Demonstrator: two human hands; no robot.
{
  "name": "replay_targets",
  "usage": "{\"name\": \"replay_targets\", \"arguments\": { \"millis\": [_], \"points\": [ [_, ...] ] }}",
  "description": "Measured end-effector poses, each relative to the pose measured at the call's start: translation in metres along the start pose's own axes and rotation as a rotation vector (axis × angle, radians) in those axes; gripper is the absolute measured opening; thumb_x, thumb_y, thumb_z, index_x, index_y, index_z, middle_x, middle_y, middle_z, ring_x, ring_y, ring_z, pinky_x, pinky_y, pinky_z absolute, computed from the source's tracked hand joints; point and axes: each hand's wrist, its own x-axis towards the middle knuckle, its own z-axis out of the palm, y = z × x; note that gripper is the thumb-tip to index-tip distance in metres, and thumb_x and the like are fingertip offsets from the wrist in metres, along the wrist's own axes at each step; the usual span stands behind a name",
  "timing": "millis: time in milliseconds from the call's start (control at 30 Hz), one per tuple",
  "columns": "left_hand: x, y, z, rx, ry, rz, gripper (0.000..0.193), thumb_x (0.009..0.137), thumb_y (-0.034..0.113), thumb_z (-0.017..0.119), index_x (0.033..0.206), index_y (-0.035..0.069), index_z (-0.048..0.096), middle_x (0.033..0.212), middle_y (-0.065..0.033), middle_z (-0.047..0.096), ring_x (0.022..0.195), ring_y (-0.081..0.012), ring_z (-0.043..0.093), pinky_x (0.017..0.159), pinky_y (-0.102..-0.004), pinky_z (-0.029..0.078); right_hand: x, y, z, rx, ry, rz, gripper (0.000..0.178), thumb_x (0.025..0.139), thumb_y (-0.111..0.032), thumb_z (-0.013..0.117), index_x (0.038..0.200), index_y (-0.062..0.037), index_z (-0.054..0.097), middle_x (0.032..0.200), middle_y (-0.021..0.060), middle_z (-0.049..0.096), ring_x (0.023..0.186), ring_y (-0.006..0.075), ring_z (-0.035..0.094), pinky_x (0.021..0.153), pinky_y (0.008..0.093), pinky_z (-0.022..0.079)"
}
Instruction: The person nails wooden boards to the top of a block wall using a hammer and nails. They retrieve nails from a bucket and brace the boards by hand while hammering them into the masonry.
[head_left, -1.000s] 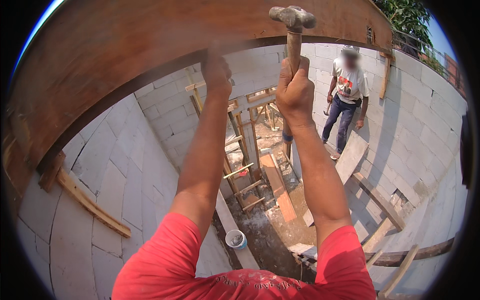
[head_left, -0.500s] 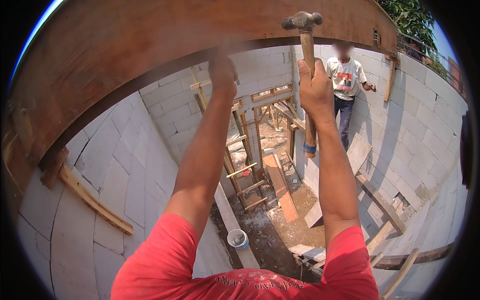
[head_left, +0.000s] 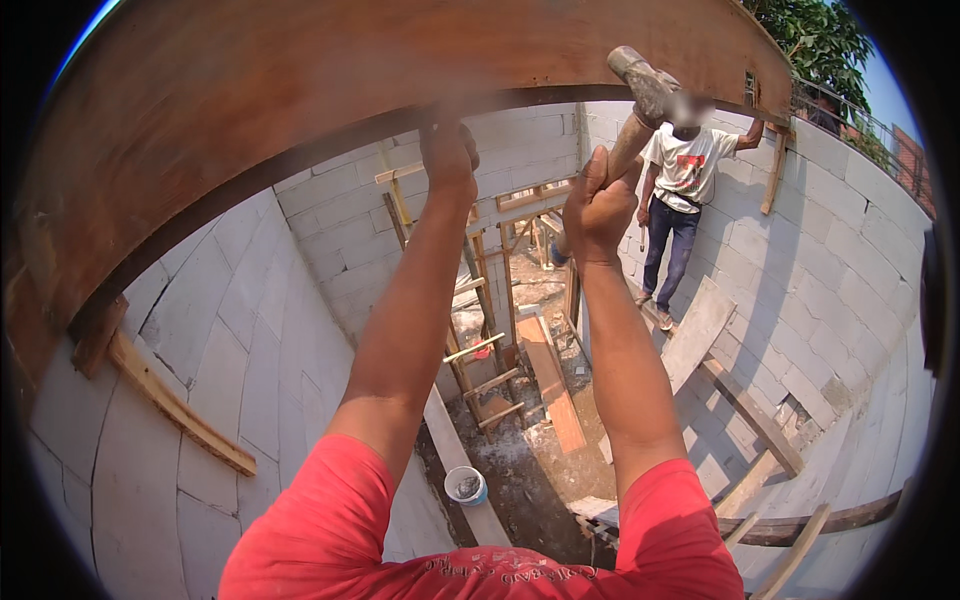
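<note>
"Head view: what has the right hand (head_left: 603, 208) got there?"

"A hammer (head_left: 631, 142), fingers wrapped round the handle, thumb laid along it. It's up high, right of the middle, head uppermost and tilted to the right."

"Is it touching the board (head_left: 300, 85)?"

"I can't tell from here. The hammer's head shows against the board's lower edge, and that board runs right across the top, from near left to far right."

"And the left hand (head_left: 448, 158)?"

"Raised too, at the board's lower edge, fingers curled. Its upper part is blurred, so I can't tell whether it grips anything."

"Who's on the far right?"

"A co-worker (head_left: 690, 168), by the block wall (head_left: 830, 290), one arm raised to the board's right end."

"Anything down below?"

"A bucket (head_left: 480, 495) on a pale plank (head_left: 443, 432), near, just left of the middle. Farther off there's a brown panel (head_left: 552, 385); near left, a wood strip (head_left: 180, 405) against the wall."
</note>
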Motion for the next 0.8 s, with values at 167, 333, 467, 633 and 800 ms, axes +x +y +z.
{"name": "replay_targets", "arguments": {
  "millis": [167,333,467,633,800],
  "points": [
    [0.001,0.006,-0.015,0.044,0.027,0.004,0.055,0.077,0.072,0.08,0.09,0.026,0.053,0.06,0.0113,0.024,0.049,-0.0043,0.019,0.047,-0.0252,0.015,-0.001,0.006,-0.014,0.044,-0.235,-0.029,0.034,0.108,-0.031,0.054,0.11,0.0022,0.049,0.072,0.0247,0.068,0.073,0.0472,0.072,0.056,0.0502,0.053],
    [-0.002,-0.002,-0.004,0.003,0.009,-0.001,0.052,0.079,0.071,0.08,0.088,0.027,0.053,0.061,0.0112,0.026,0.048,-0.0046,0.02,0.047,-0.025,0.016,-0.005,0.008,0.008,-0.001,-0.051,0.049,0.031,0.108,-0.03,0.051,0.107,0.001,0.049,0.07,0.0226,0.066,0.069,0.0446,0.071,0.055,0.0485,0.053],
    [-0.004,0.009,-0.015,0.002,-0.064,-0.073,0.05,0.081,0.067,0.08,0.088,0.026,0.053,0.062,0.0109,0.03,0.048,-0.0043,0.022,0.046,-0.0245,0.017,0.001,0.007,-0.03,-0.036,-0.298,0.11,0.033,0.109,-0.032,0.051,0.108,0.0014,0.051,0.075,0.0239,0.068,0.074,0.0415,0.073,0.058,0.0487,0.053],
    [-0.129,-0.057,-0.08,-0.116,-0.057,-0.672,0.029,0.097,0.032,0.064,0.112,0.011,0.051,0.079,0.0011,0.044,0.062,-0.009,0.038,0.056,-0.0273,0.033,-0.119,0.011,-0.126,0.12,-0.271,0.35,0.027,0.103,-0.028,0.065,0.102,-0.0018,0.062,0.073,0.0146,0.067,0.066,0.029,0.069,0.061,0.0403,0.052],
    [-0.371,-0.138,-0.127,-0.346,0.195,-1.274,0.041,0.105,-0.001,0.036,0.145,-0.009,0.036,0.122,-0.0186,0.058,0.097,-0.0242,0.061,0.085,-0.0348,0.057,-0.281,-0.015,-0.229,0.052,-0.526,0.709,0.024,0.094,-0.025,0.076,0.104,-0.0034,0.072,0.083,0.011,0.074,0.077,0.0219,0.073,0.07,0.0367,0.056]
  ]
}}
